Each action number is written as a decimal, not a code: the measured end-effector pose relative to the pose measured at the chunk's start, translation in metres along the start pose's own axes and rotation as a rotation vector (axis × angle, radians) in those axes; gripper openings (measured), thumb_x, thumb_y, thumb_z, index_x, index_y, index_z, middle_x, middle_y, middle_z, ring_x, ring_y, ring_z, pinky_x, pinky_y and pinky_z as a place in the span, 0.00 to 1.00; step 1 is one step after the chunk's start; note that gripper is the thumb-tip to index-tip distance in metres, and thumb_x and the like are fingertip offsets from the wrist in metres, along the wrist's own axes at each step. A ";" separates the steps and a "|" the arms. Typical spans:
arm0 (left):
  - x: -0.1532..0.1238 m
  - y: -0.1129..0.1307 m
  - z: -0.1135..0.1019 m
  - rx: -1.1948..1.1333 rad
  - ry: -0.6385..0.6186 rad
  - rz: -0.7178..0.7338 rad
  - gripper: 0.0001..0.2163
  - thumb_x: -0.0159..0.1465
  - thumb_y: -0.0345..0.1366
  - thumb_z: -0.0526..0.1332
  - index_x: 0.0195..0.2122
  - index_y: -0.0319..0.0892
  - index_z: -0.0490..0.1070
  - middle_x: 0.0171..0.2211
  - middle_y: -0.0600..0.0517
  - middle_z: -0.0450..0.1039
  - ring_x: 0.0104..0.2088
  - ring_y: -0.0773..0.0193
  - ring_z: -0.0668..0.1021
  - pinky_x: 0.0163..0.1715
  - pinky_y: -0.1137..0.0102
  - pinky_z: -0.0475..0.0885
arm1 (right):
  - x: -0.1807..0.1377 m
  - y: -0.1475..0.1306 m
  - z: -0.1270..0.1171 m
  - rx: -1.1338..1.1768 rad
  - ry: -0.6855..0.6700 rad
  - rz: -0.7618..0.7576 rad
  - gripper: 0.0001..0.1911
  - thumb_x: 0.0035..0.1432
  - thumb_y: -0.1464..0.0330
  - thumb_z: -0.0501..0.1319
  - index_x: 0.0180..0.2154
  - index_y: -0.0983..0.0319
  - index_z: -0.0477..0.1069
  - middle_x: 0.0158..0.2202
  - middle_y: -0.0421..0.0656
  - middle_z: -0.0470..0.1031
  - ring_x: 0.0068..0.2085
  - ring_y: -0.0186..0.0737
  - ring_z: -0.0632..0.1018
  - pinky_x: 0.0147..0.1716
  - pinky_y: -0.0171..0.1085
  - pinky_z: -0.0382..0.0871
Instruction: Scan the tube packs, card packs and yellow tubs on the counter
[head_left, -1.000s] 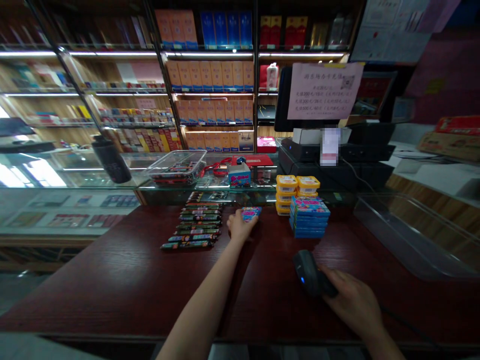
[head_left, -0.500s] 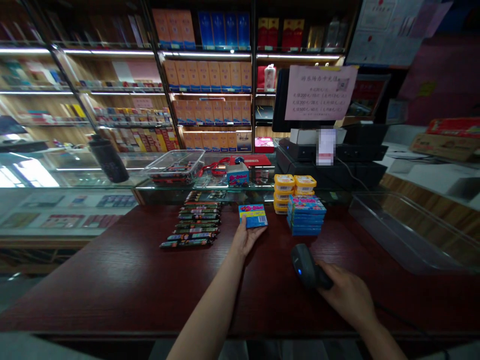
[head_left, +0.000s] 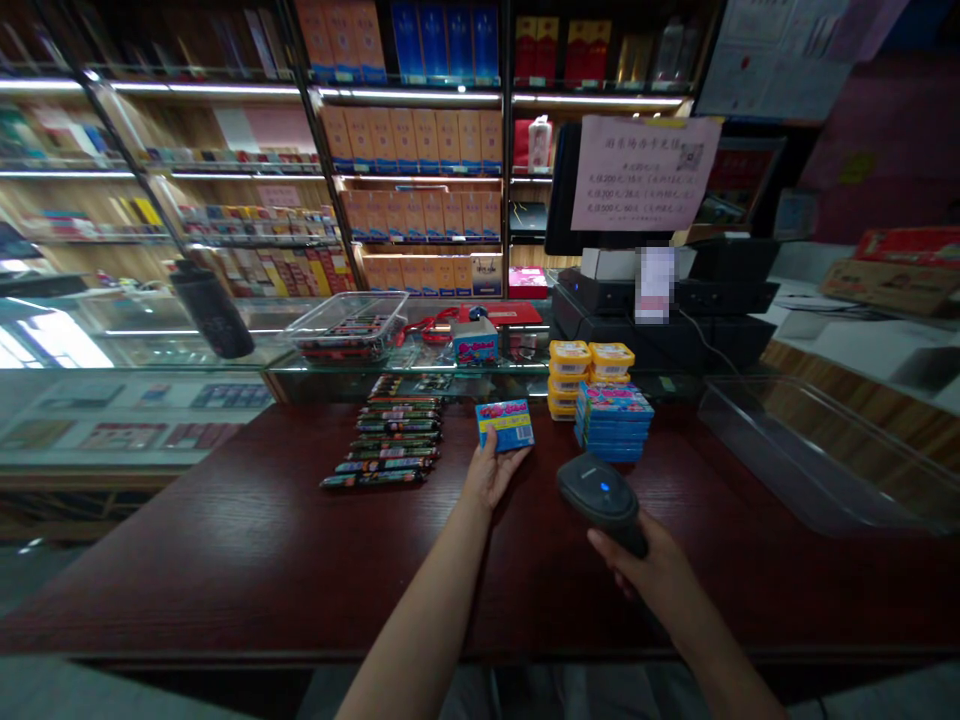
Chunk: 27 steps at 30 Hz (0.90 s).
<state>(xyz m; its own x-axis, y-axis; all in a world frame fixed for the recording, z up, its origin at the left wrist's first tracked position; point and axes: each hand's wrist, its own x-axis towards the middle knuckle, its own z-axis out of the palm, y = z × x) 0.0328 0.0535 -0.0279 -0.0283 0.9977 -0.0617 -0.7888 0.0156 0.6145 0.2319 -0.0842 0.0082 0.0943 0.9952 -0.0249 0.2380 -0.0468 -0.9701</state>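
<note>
The broadest open stretch of the counter (head_left: 187,570) lies left of the left forearm, running up to the row of slim sticks (head_left: 397,427), which blocks the way farther back; a small gap separates the row from the blue box (head_left: 504,425) in the left hand (head_left: 491,478); another lane runs between that box and the stack of blue boxes (head_left: 613,425), with the scanner (head_left: 598,492) in the right hand (head_left: 652,560) standing before it; the stack shields the yellow tubs (head_left: 568,384) from the front; right of it, a passage is bounded by the clear bin (head_left: 795,498); between the forearms, bare counter stays open.
</note>
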 end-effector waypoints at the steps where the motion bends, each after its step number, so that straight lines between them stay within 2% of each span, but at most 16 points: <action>1: 0.000 0.000 0.000 0.002 0.004 -0.003 0.23 0.61 0.45 0.61 0.54 0.39 0.63 0.55 0.39 0.68 0.55 0.50 0.72 0.53 0.52 0.69 | 0.000 -0.001 0.001 0.012 -0.006 0.007 0.23 0.45 0.52 0.63 0.37 0.61 0.68 0.16 0.32 0.65 0.15 0.32 0.66 0.13 0.31 0.59; 7: 0.000 -0.001 0.002 0.025 0.005 -0.016 0.23 0.62 0.46 0.60 0.55 0.42 0.64 0.55 0.41 0.68 0.57 0.52 0.70 0.55 0.54 0.68 | 0.000 -0.002 0.003 0.018 -0.012 -0.019 0.22 0.45 0.52 0.63 0.36 0.61 0.67 0.16 0.32 0.65 0.15 0.31 0.66 0.13 0.31 0.59; 12: -0.001 0.001 0.002 0.013 -0.001 -0.025 0.23 0.60 0.46 0.61 0.53 0.41 0.64 0.54 0.40 0.69 0.56 0.50 0.70 0.54 0.52 0.69 | 0.001 0.000 0.002 -0.020 -0.031 -0.013 0.22 0.47 0.52 0.62 0.37 0.61 0.67 0.17 0.32 0.65 0.15 0.32 0.66 0.13 0.32 0.59; 14: -0.001 0.001 0.002 0.010 0.003 -0.032 0.23 0.60 0.46 0.62 0.52 0.40 0.65 0.53 0.40 0.69 0.55 0.49 0.71 0.53 0.52 0.69 | 0.001 -0.001 -0.001 -0.077 -0.055 -0.044 0.21 0.48 0.53 0.62 0.38 0.62 0.68 0.19 0.34 0.68 0.17 0.34 0.69 0.15 0.34 0.62; 17: -0.002 0.002 0.001 0.007 -0.001 -0.031 0.22 0.60 0.46 0.61 0.52 0.40 0.64 0.53 0.40 0.69 0.55 0.48 0.72 0.52 0.49 0.69 | 0.003 -0.004 -0.010 -0.247 -0.057 -0.224 0.20 0.51 0.55 0.62 0.41 0.61 0.70 0.32 0.43 0.78 0.30 0.42 0.78 0.29 0.38 0.71; 19: -0.002 0.002 -0.001 0.019 -0.014 -0.028 0.21 0.61 0.44 0.61 0.52 0.41 0.64 0.52 0.40 0.70 0.54 0.48 0.72 0.51 0.46 0.69 | 0.007 -0.002 -0.018 -0.438 -0.024 -0.341 0.18 0.52 0.58 0.61 0.44 0.59 0.70 0.40 0.45 0.79 0.39 0.46 0.79 0.35 0.39 0.71; 23: -0.003 0.001 -0.003 0.035 -0.031 -0.014 0.21 0.58 0.30 0.65 0.53 0.42 0.64 0.47 0.44 0.74 0.48 0.52 0.76 0.51 0.45 0.69 | 0.018 0.015 -0.034 -0.927 0.084 -0.458 0.17 0.54 0.65 0.59 0.47 0.55 0.69 0.39 0.41 0.79 0.35 0.46 0.80 0.29 0.39 0.69; 25: -0.004 0.001 -0.003 0.037 -0.035 0.006 0.23 0.55 0.26 0.65 0.52 0.42 0.64 0.44 0.47 0.75 0.45 0.55 0.78 0.50 0.45 0.69 | 0.023 0.030 -0.039 -1.046 0.097 -0.592 0.19 0.53 0.68 0.59 0.49 0.56 0.68 0.41 0.42 0.79 0.37 0.44 0.79 0.32 0.38 0.69; 27: -0.005 0.001 -0.002 0.054 -0.038 0.026 0.23 0.53 0.26 0.66 0.50 0.42 0.65 0.42 0.48 0.76 0.42 0.56 0.78 0.49 0.45 0.70 | 0.027 0.044 -0.043 -1.096 0.150 -0.651 0.20 0.53 0.70 0.58 0.50 0.59 0.68 0.41 0.44 0.78 0.40 0.44 0.79 0.35 0.38 0.69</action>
<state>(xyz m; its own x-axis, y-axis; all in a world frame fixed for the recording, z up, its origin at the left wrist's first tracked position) 0.0304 0.0486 -0.0285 -0.0239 0.9996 -0.0157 -0.7537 -0.0077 0.6571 0.2861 -0.0629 -0.0249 -0.2489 0.8450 0.4734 0.9415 0.3258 -0.0866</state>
